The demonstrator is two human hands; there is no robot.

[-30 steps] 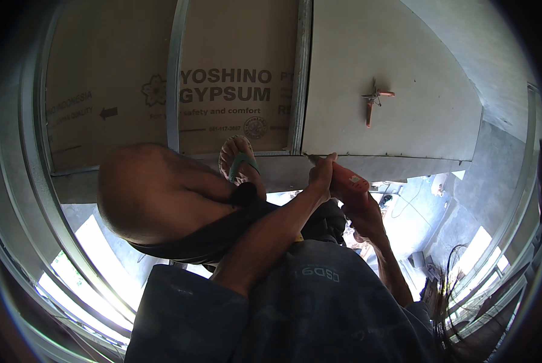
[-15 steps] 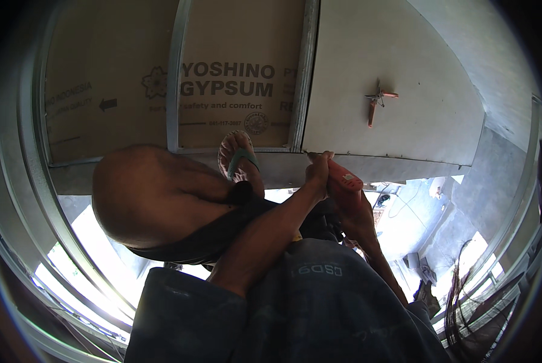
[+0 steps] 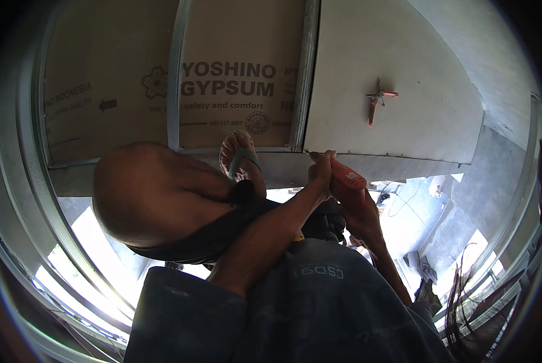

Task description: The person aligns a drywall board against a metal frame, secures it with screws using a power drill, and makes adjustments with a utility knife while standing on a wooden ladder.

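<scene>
While I compare this with the frames from a second back, very little has moved: both hands sit at the same spot on the track (image 3: 404, 166) under the white board (image 3: 392, 54), and only the view has drifted a touch. I read that as steady work on one fixing point, not a shift to a new one.

My right hand (image 3: 364, 215) is wrapped around the red drill (image 3: 346, 178), gripping its body, with the nose angled up and left toward the track edge just below the stud (image 3: 304, 72). My left hand (image 3: 320, 172) reaches up beside the drill's nose, fingertips against the track where board and stud meet. The fingers look drawn together, but I cannot tell whether they pinch a screw or only steady the bit, as the spot is dark and small.

Left of the hands, my foot (image 3: 240, 160) in a green-strapped sandal rests against the same track, with the knee (image 3: 144, 187) bent in front of the brown board (image 3: 234, 60). A small red-handled tool (image 3: 376, 103) hangs on the white board, well apart from the hands and untouched
</scene>
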